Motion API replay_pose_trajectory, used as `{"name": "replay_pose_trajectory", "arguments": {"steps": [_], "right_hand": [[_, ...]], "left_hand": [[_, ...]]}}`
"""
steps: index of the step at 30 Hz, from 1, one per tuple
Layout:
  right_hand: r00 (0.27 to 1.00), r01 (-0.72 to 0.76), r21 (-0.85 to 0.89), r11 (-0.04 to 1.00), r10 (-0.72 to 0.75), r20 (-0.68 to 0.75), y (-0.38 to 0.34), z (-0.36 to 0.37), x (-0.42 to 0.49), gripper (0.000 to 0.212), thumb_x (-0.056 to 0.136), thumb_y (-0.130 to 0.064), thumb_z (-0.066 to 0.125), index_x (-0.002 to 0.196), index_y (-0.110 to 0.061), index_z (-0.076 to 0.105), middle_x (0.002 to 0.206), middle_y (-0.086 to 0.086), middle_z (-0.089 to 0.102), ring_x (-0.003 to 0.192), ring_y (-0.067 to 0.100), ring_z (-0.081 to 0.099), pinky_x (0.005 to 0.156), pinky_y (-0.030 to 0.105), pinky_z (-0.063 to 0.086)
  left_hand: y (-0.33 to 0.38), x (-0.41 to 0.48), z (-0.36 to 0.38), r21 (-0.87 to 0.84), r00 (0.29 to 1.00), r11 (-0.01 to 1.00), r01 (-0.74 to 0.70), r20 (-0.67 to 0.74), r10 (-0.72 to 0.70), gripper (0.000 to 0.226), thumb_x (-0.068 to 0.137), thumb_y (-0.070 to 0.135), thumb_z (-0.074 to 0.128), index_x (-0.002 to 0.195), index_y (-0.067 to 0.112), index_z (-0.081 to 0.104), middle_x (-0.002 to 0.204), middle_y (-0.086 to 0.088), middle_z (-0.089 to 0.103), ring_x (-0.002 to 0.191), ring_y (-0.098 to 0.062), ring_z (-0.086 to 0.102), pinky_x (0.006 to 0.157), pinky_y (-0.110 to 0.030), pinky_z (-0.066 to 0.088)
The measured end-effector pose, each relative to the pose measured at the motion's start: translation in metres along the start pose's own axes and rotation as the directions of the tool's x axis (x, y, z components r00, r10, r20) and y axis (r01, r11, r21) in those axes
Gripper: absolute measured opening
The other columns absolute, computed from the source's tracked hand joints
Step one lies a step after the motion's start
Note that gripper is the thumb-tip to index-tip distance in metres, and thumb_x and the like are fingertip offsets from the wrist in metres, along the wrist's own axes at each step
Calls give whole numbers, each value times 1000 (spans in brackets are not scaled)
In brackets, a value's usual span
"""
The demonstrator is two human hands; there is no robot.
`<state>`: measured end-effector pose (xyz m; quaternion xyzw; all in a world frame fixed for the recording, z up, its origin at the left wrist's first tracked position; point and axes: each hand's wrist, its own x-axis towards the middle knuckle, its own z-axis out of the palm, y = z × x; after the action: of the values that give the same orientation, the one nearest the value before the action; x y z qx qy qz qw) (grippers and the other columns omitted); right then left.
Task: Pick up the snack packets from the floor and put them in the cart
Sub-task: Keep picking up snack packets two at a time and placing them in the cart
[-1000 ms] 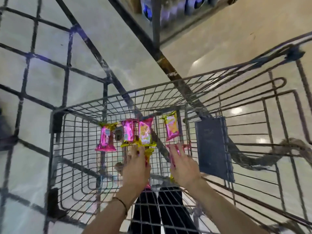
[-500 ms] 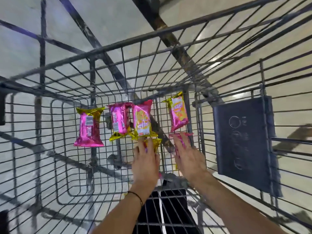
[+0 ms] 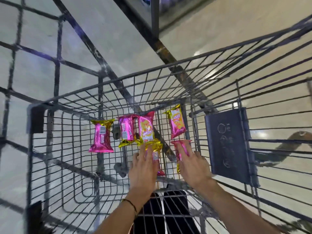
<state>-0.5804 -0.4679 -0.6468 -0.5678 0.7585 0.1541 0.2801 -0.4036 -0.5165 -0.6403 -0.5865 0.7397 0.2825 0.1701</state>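
Both hands are down in the cart (image 3: 109, 83), and vs. a sec ago almost nothing moves. L hand (image 3: 143, 168) lies on the gold-end pkt (image 3: 156, 146) and R hand (image 3: 194, 166) on the pink pkt (image 3: 178, 157), same spots as half a sec back. The view dipped in close and now pulls back out; the pkts themselves don't shift. Fingers of both hands are straight and flat on the wrappers, resting or pressing, with no curl round them that I can see. Thumbs are partly hidden.

For the task: these two look set down on the cart's wire bottom, so the put-down is prob. nearly over and the hands only need to lift off. Four more lie further in, in a row: left pkt (image 3: 101, 135) on its own, 2nd pkt (image 3: 126, 130) touching the yellow pkt (image 3: 146, 130), right pkt (image 3: 176, 124) apart. That makes six in the cart. Whether any are left on the floor, this view doesn't show.

Writing: left pkt and 2nd pkt each carry a white barcode patch plus lettering, too blurred to read. Yellow pkt has red print, unreadable. Right pkt has a yellow word up top, can't make it out. The dark panel (image 3: 228, 142) on the cart's R side shows faint round icons, no legible txt. No brand readable.
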Motion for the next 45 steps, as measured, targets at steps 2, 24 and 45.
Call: {"name": "replay_pose_trajectory", "arguments": {"steps": [2, 24, 45], "right_hand": [[1000, 7, 16, 1000, -7, -3, -5, -21, -15, 76, 98, -24, 51, 157, -24, 3, 166, 3, 3, 132, 36, 45, 93, 47, 54], [794, 428, -212, 879, -477, -377, -192, -310, -193, 56, 104, -38, 30, 157, -23, 19, 164, 6, 21, 152, 28, 13, 121, 48, 23], [-73, 904, -421, -73, -997, 16, -407, -213, -396, 51, 93, -32, 59, 141, -16, 50, 146, 11, 49, 135, 37, 43, 94, 50, 51]], "left_hand": [[-3, -10, -19, 14, 1000, 1000, 4, -10, -4, 58, 107, 46, 31, 158, 30, 9, 168, 0, 6, 152, -31, 19, 120, -48, 29], [-93, -219, -315, -34, 871, 999, 13, -490, -28, 63, 103, 54, 35, 158, 24, 23, 167, -4, 17, 154, -27, 11, 122, -49, 16], [-167, -600, -157, -585, 92, 245, 773, -278, -956, 68, 100, 59, 39, 156, 23, 26, 167, -5, 18, 152, -32, 18, 116, -52, 27]]}}
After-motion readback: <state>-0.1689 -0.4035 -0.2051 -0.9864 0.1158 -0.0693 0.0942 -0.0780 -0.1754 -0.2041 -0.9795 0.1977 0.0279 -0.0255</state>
